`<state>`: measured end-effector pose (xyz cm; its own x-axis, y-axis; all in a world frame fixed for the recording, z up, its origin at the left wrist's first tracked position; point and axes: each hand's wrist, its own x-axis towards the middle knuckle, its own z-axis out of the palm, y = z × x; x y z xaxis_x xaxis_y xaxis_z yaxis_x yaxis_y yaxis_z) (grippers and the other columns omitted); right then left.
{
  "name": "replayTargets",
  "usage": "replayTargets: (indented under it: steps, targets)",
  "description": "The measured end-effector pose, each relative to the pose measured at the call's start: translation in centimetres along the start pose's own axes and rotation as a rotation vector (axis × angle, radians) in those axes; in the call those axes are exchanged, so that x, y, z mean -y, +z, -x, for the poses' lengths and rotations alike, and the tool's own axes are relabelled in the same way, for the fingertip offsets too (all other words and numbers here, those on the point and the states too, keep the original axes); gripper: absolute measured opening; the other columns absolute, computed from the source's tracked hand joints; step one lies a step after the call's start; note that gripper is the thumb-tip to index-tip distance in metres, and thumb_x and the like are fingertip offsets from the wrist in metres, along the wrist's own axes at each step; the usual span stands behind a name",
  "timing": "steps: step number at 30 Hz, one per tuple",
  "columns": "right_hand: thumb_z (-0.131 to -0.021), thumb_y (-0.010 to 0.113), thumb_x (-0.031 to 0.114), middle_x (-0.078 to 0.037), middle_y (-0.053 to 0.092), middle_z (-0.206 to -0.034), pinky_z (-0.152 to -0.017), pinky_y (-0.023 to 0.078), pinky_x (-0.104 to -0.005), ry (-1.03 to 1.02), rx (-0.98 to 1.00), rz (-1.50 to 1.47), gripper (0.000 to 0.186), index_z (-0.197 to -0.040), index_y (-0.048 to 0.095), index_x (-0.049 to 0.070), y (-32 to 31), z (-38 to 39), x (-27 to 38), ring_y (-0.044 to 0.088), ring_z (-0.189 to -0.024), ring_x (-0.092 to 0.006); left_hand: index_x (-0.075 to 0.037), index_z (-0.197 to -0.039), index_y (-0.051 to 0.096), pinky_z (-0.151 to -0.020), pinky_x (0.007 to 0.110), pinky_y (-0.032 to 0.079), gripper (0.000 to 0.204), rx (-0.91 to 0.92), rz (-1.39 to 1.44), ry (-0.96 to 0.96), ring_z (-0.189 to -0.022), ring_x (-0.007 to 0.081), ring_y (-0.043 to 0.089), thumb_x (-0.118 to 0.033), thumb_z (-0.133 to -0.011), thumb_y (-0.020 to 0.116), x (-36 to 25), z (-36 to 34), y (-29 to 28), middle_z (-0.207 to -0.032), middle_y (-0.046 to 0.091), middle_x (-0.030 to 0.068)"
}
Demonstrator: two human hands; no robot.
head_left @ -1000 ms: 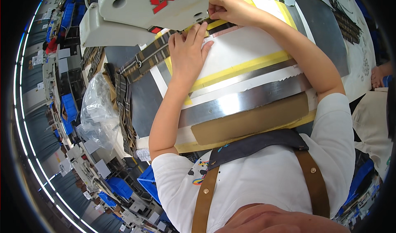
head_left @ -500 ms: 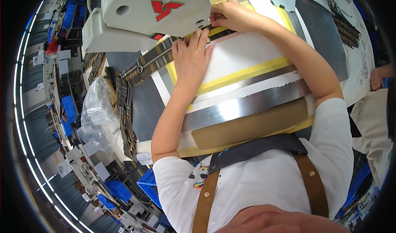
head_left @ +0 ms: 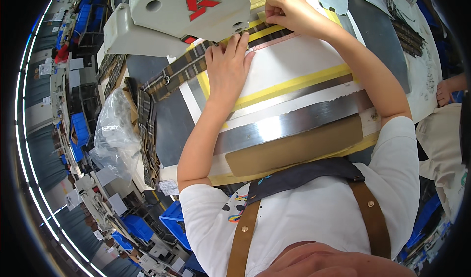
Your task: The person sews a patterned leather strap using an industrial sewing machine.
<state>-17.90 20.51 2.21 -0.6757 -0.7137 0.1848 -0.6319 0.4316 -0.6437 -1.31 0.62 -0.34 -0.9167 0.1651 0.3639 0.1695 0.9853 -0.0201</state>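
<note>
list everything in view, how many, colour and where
table: one, grey, centre
plaid strap: one, brown and black, upper centre
machine: one, off-white, top
sheet: one, white, centre
tape: several strips, yellow, around sheet
metal bar: one, silver, below sheet
pad: one, brown, below bar
plastic bag: one, clear, left
plaid strips: many, brown and grey, both sides
bins: several, blue, left background
co-worker's hand: one, bare, right edge
shirt: one, white, bottom
left hand: one, bare, on plaid strap
right hand: one, bare, right of machine
</note>
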Motion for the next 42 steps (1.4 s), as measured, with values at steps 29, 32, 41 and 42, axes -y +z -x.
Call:
replayTargets:
  steps: [29,32,41,42]
  targets:
    - [-0.087,0.072,0.003,-0.006,0.066,-0.101,-0.1,0.041,-0.0405,-0.244,-0.264,0.408,0.015,-0.101,0.071,0.008,-1.3,3.5,-1.3,0.063,-0.105,-0.0262,-0.018,-0.141,0.064,-0.098,0.046,0.044,0.049,-0.066,0.03,0.017,-0.1,0.0282,0.058,-0.03,-0.094,0.074,0.4,0.0,0.3,-0.13,0.062,0.0017]
    - [-0.082,0.069,0.002,-0.003,0.06,-0.104,-0.099,0.041,-0.0418,-0.295,-0.196,0.464,0.038,-0.116,0.079,0.016,-0.9,5.4,-1.7,0.058,-0.107,-0.023,-0.016,-0.14,0.064,-0.099,0.046,0.045,0.051,-0.07,0.032,0.016,-0.101,0.0283,0.059,-0.031,-0.092,0.076,0.4,0.0,0.1,-0.129,0.063,0.0022]
    - [-0.087,0.062,-0.008,-0.003,0.062,-0.112,-0.101,0.036,-0.0381,-0.283,-0.145,0.427,0.043,-0.118,0.079,0.016,-1.9,6.0,-2.9,0.059,-0.111,-0.0233,-0.019,-0.144,0.062,-0.102,0.047,0.044,0.052,-0.015,0.011,-0.001,-0.105,0.0295,0.059,-0.031,-0.095,0.073,0.3,0.2,0.4,-0.134,0.061,0.0026]
    - [-0.087,0.06,-0.011,-0.004,0.063,-0.113,-0.101,0.036,-0.0373,-0.26,-0.116,0.357,0.043,-0.116,0.079,0.015,-2.2,5.9,-3.1,0.059,-0.111,-0.0234,-0.019,-0.145,0.062,-0.102,0.047,0.044,0.052,-0.005,-0.002,-0.005,-0.105,0.0297,0.059,-0.031,-0.095,0.073,0.3,0.1,0.3,-0.135,0.061,0.0028]
